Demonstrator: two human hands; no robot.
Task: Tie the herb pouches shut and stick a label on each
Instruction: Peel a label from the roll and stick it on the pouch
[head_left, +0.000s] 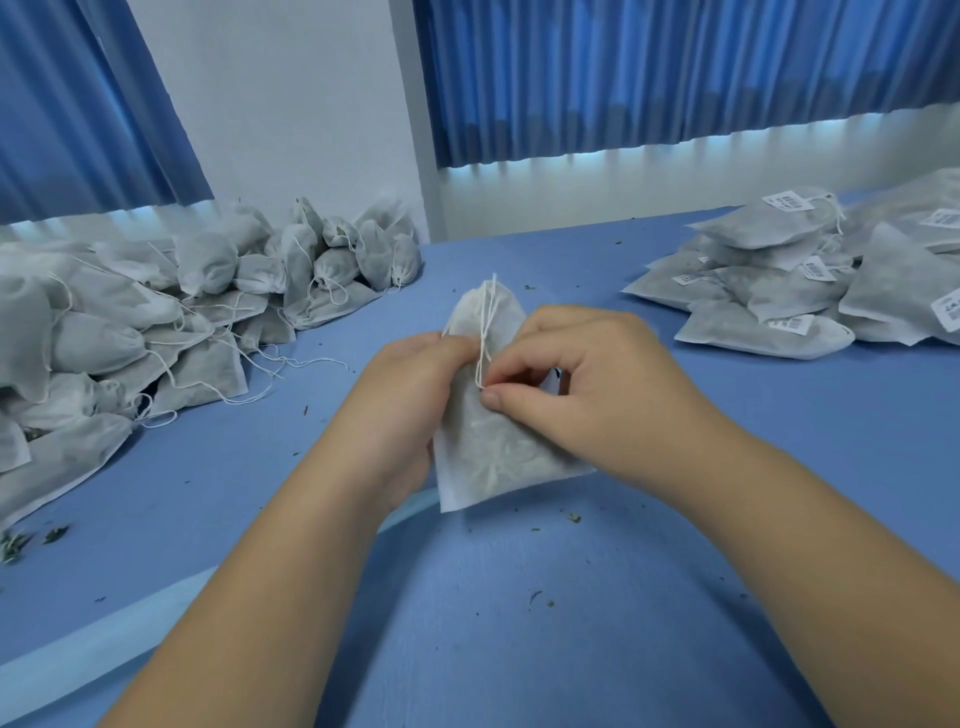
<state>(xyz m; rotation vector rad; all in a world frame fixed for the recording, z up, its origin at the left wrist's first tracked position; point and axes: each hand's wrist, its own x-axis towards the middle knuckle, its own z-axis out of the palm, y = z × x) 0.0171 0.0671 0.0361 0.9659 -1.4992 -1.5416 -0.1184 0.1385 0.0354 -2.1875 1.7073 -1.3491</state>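
Note:
I hold a white herb pouch (488, 452) in front of me, above the blue table (779, 441), its gathered mouth pointing away. My left hand (410, 405) grips the pouch's left side. My right hand (587, 384) pinches the white drawstring (485, 332) between thumb and forefinger against the pouch's middle. The string runs from the pinch up to the pouch's mouth. Dried green herb shows through the fabric. No label shows on this pouch.
A big heap of unlabelled pouches (156, 322) with loose strings lies at the left. A pile of flat pouches with barcode labels (810, 280) lies at the right. Herb crumbs (31, 540) dot the table. Blue curtains hang behind.

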